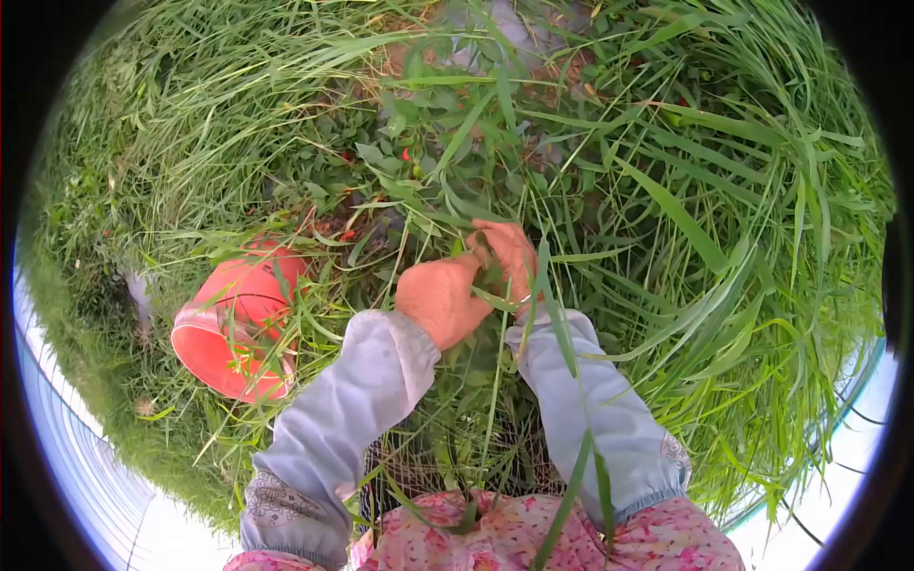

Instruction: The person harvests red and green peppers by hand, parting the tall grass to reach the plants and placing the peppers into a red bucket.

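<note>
My left hand [438, 300] and my right hand [507, 255] meet among leafy green plants, in front of my body. The left fingers are curled in toward the right hand. On the right hand, the fingers are bent and closed near the left fingertips. Leaves and the hands themselves hide what is between them, if anything. Grass blades cross close to both wrists. A few small red fruits [407, 154] show among the leaves just beyond the hands. To the left of my left hand, a red bucket [249, 287] lies tilted in the grass, its mouth facing toward me.
Tall grass [705, 219] surrounds the plants on both sides, with long blades arching over from the right. Greyish ground sheeting [514, 33] shows through at the top. Pale sheeting [76, 457] curves along the lower left edge.
</note>
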Action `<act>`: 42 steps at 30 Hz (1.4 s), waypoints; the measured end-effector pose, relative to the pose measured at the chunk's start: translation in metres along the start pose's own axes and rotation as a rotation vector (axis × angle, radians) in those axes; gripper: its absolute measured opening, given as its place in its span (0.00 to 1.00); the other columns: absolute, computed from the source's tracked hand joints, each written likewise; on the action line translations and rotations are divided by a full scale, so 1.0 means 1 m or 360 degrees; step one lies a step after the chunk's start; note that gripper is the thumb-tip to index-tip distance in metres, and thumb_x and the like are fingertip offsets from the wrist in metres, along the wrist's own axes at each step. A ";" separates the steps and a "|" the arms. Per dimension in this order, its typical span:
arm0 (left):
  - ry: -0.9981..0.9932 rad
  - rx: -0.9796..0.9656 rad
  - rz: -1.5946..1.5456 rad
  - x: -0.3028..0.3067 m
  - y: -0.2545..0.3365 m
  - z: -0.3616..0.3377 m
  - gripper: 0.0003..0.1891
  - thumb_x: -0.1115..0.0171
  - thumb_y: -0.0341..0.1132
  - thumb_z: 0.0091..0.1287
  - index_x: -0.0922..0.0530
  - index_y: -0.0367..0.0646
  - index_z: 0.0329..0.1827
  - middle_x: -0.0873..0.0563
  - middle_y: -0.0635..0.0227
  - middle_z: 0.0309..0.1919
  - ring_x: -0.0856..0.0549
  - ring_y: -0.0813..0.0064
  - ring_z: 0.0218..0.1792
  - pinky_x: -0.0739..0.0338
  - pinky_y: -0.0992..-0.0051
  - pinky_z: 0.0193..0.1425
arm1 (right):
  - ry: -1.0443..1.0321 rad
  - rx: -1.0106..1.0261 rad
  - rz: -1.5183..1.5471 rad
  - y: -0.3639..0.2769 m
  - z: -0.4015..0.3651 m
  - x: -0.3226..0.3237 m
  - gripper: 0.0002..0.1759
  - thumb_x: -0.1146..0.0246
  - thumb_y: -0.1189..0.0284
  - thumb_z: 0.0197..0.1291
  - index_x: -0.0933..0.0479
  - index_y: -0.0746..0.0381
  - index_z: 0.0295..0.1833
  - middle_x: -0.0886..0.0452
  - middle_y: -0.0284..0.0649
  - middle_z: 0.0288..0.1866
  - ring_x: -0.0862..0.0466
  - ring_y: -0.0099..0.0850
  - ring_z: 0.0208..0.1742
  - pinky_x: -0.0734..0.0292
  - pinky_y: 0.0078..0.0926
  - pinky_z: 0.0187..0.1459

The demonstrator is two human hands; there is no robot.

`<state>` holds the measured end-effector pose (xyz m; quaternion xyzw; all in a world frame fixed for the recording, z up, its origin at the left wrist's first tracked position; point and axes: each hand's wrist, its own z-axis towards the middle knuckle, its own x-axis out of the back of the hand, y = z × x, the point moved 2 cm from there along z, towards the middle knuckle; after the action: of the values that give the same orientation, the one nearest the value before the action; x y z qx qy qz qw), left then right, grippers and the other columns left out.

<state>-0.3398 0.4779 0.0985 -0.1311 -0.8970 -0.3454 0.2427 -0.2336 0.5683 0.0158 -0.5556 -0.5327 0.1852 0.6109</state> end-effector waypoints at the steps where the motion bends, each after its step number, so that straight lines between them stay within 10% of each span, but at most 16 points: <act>1: 0.0014 -0.0056 -0.0127 0.003 0.000 -0.007 0.12 0.38 0.37 0.50 0.22 0.40 0.35 0.18 0.57 0.23 0.18 0.56 0.27 0.23 0.64 0.33 | 0.0064 0.0007 0.0043 0.008 -0.002 -0.004 0.17 0.35 0.74 0.45 0.23 0.61 0.45 0.21 0.43 0.48 0.23 0.42 0.49 0.28 0.36 0.51; 5: 0.0021 -0.0153 -0.1031 0.013 -0.037 -0.005 0.04 0.48 0.23 0.57 0.27 0.39 0.34 0.23 0.72 0.28 0.22 0.82 0.27 0.29 0.81 0.32 | -0.0006 0.0079 -0.0118 0.010 -0.007 -0.005 0.16 0.35 0.75 0.46 0.24 0.62 0.44 0.23 0.43 0.50 0.23 0.41 0.49 0.28 0.36 0.51; 10: 0.0595 0.0295 -0.1810 0.068 -0.095 0.078 0.10 0.50 0.26 0.58 0.26 0.38 0.42 0.24 0.68 0.26 0.26 0.80 0.23 0.29 0.79 0.26 | -0.0097 -0.0122 0.0045 0.004 -0.014 -0.008 0.12 0.39 0.73 0.53 0.23 0.63 0.44 0.25 0.44 0.55 0.25 0.44 0.53 0.29 0.35 0.54; 14: 0.0682 0.0273 -0.1103 0.083 -0.107 0.152 0.19 0.47 0.29 0.57 0.27 0.35 0.53 0.21 0.66 0.30 0.21 0.76 0.27 0.25 0.76 0.20 | -0.0111 -0.0064 -0.0302 -0.002 -0.023 -0.014 0.11 0.38 0.79 0.50 0.22 0.63 0.42 0.24 0.42 0.56 0.26 0.45 0.54 0.30 0.36 0.53; 20: -0.0425 -0.0238 -0.0500 0.022 -0.074 0.167 0.16 0.41 0.26 0.54 0.22 0.40 0.47 0.19 0.64 0.22 0.17 0.71 0.26 0.28 0.73 0.15 | -0.0178 -0.0365 0.0217 0.024 -0.034 -0.028 0.17 0.41 0.72 0.55 0.26 0.62 0.52 0.24 0.42 0.55 0.25 0.39 0.53 0.29 0.30 0.53; 22: -0.0378 -0.0114 -0.0661 0.002 -0.052 0.144 0.15 0.40 0.27 0.53 0.21 0.42 0.46 0.21 0.67 0.17 0.19 0.73 0.22 0.30 0.73 0.14 | -0.0258 -0.0339 0.0149 0.011 -0.028 -0.015 0.18 0.42 0.72 0.55 0.26 0.61 0.53 0.23 0.42 0.54 0.24 0.37 0.53 0.29 0.29 0.53; 23: -0.0319 0.0478 -0.1067 0.005 -0.027 0.125 0.16 0.39 0.28 0.52 0.21 0.43 0.46 0.21 0.69 0.17 0.20 0.74 0.20 0.30 0.74 0.15 | -0.0275 -0.0284 0.0092 0.007 -0.026 -0.010 0.18 0.43 0.74 0.53 0.26 0.61 0.52 0.23 0.41 0.54 0.24 0.38 0.53 0.29 0.30 0.53; 25: -0.0021 -0.0314 -0.0757 -0.039 -0.080 0.127 0.20 0.39 0.29 0.52 0.23 0.44 0.51 0.21 0.69 0.16 0.22 0.76 0.16 0.31 0.76 0.15 | -0.0232 0.0011 -0.0115 0.003 -0.020 0.000 0.23 0.41 0.83 0.42 0.25 0.61 0.49 0.23 0.41 0.53 0.24 0.44 0.53 0.29 0.37 0.54; 27: -0.0023 -0.0342 -0.0754 -0.040 -0.081 0.113 0.23 0.39 0.30 0.53 0.26 0.45 0.56 0.21 0.69 0.17 0.23 0.77 0.15 0.31 0.77 0.16 | -0.0498 -0.0210 0.0301 -0.006 -0.004 0.024 0.21 0.41 0.84 0.46 0.25 0.62 0.49 0.24 0.40 0.54 0.23 0.40 0.54 0.28 0.35 0.54; 29: -0.0301 0.0377 -0.1076 -0.007 -0.029 0.094 0.26 0.38 0.31 0.54 0.29 0.45 0.59 0.20 0.68 0.19 0.24 0.76 0.15 0.30 0.76 0.17 | -0.0557 -0.0490 0.0706 0.001 0.015 0.042 0.19 0.41 0.84 0.50 0.26 0.63 0.51 0.25 0.39 0.56 0.24 0.37 0.55 0.28 0.33 0.54; 35: -0.0127 -0.0158 -0.1668 -0.047 -0.038 0.106 0.14 0.47 0.32 0.67 0.28 0.42 0.55 0.20 0.62 0.46 0.21 0.70 0.47 0.25 0.70 0.49 | -0.0246 -0.0916 0.1655 0.005 0.060 0.067 0.25 0.43 0.81 0.59 0.36 0.61 0.63 0.27 0.39 0.58 0.25 0.29 0.56 0.27 0.29 0.55; 37: -0.0694 -0.0203 -0.3127 -0.072 -0.053 0.105 0.13 0.49 0.33 0.68 0.28 0.40 0.53 0.21 0.60 0.49 0.22 0.68 0.49 0.27 0.70 0.55 | 0.0013 -0.1033 0.2670 0.038 0.055 0.035 0.19 0.43 0.75 0.62 0.33 0.62 0.59 0.26 0.41 0.54 0.24 0.31 0.53 0.24 0.29 0.51; 38: -0.0781 -0.0113 -0.3405 -0.077 -0.063 0.104 0.13 0.49 0.34 0.68 0.28 0.40 0.52 0.21 0.60 0.49 0.22 0.67 0.50 0.27 0.69 0.56 | -0.0358 -0.1041 0.2976 0.051 0.057 0.033 0.20 0.43 0.69 0.63 0.33 0.63 0.59 0.27 0.42 0.56 0.25 0.35 0.56 0.25 0.32 0.55; 40: -0.0712 0.0173 -0.3519 -0.079 -0.076 0.100 0.13 0.49 0.35 0.68 0.27 0.39 0.51 0.21 0.61 0.50 0.22 0.67 0.50 0.27 0.69 0.57 | -0.0216 -0.0782 0.2054 0.043 0.044 0.022 0.20 0.43 0.68 0.64 0.33 0.64 0.59 0.27 0.42 0.57 0.26 0.35 0.57 0.25 0.30 0.56; 42: -0.0417 0.0010 -0.3084 -0.044 -0.062 0.074 0.13 0.47 0.32 0.66 0.27 0.39 0.52 0.21 0.63 0.48 0.22 0.70 0.49 0.27 0.71 0.56 | 0.0080 -0.0973 0.2517 0.056 0.021 -0.003 0.22 0.43 0.65 0.63 0.33 0.66 0.58 0.28 0.43 0.58 0.27 0.35 0.58 0.27 0.30 0.58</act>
<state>-0.3531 0.4807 -0.0069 0.6261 -0.6369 -0.3755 -0.2476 -0.2322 0.5936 -0.0390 -0.9093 -0.0004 0.3934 0.1361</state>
